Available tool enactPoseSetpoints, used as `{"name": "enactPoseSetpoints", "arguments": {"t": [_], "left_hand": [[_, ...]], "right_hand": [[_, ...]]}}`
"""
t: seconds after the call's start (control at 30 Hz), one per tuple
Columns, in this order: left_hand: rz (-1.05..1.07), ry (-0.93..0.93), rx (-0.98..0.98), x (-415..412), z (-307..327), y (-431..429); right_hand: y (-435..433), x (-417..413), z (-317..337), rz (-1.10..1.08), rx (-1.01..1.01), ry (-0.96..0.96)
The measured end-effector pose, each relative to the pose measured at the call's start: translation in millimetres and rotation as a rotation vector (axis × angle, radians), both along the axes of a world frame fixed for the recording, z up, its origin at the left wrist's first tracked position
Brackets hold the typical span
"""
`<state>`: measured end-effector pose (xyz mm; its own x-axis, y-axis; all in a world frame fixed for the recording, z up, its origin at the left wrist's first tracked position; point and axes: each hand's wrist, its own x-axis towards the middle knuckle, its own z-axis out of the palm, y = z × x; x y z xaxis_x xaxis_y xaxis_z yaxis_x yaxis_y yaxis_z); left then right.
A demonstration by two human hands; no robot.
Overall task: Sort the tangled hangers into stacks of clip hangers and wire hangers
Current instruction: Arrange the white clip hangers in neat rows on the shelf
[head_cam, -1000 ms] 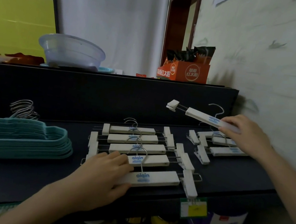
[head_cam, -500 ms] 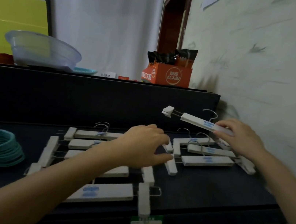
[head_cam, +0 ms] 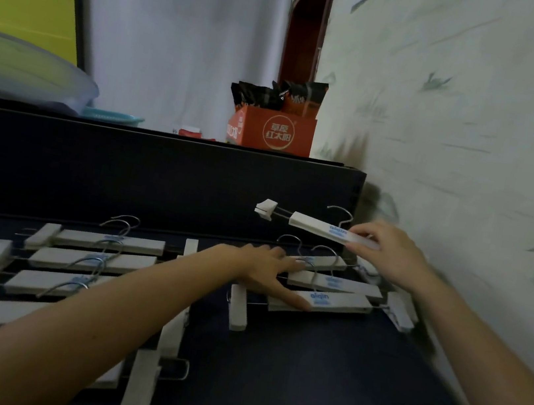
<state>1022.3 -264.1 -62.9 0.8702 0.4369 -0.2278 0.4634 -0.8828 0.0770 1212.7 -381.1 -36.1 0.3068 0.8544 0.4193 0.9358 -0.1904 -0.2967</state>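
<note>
Right hand (head_cam: 390, 252): clamped on one end of a white clip hanger (head_cam: 320, 227), lifted clear of the shelf (head_cam: 319, 376). Thumb and fingers pinch the bar's right end.

Held hanger, axis: long bar runs left-right, tilting slightly up toward the left. Free clip end points left, away from the grip. Wire hook rises from the bar just beside the fingers.

Left hand (head_cam: 269, 268): palm down, fingers spread, pressing flat on the small pile (head_cam: 332, 292) of clip hangers. Not closed around anything; thumb tip lies on the nearest bar, other fingertips reach the farthest one.

Small pile, position: on the shelf directly below the held hanger, against the wall (head_cam: 458, 144). About three bars, long axes left-right, roughly parallel to the one in the air. Hooks stand up between them.

Sorted row (head_cam: 94, 256): further clip hangers lie parallel on the shelf's left half, well apart from the right hand, under the left forearm.

Key relation: held hanger sits above the small pile, already aligned with it. The sorted row lies off to the left, the way the free clip end points.

Nearer hand: right for the lifted hanger; left for the pile and the row.

Judgement: left hand looks to be pinning the pile so the lifted hanger comes away without snagging hooks.

Wire hangers: none in view.
</note>
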Motion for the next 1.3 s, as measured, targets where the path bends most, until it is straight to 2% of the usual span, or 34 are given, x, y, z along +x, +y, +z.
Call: {"name": "enactPoseSetpoints", "arguments": {"t": [0.17, 0.33, 0.57, 0.87, 1.0, 1.13, 1.3], "left_hand": [[-0.053, 0.047, 0.055, -12, -4, -18], [-0.115, 0.056, 0.085, -35, -2, -41], [-0.166, 0.034, 0.085, -50, -6, -62], [-0.169, -0.04, 0.06, -55, -8, -67], [-0.014, -0.245, -0.106, -53, -8, -63], [0.066, -0.337, -0.126, -51, -7, -52], [0.147, -0.295, -0.233, -43, -5, -40]], "right_hand": [[10, 5, 0, 0.133, -0.042, 0.01], [28, -1, -1, 0.262, -0.197, -0.039], [56, -8, -12, 0.307, -0.378, -0.06], [66, -16, -25, 0.314, -0.467, -0.079], [46, -14, -9, 0.304, -0.347, -0.057], [-11, -27, 0, 0.301, -0.175, 0.059], [-82, -50, -15, 0.216, -0.335, 0.159]]}}
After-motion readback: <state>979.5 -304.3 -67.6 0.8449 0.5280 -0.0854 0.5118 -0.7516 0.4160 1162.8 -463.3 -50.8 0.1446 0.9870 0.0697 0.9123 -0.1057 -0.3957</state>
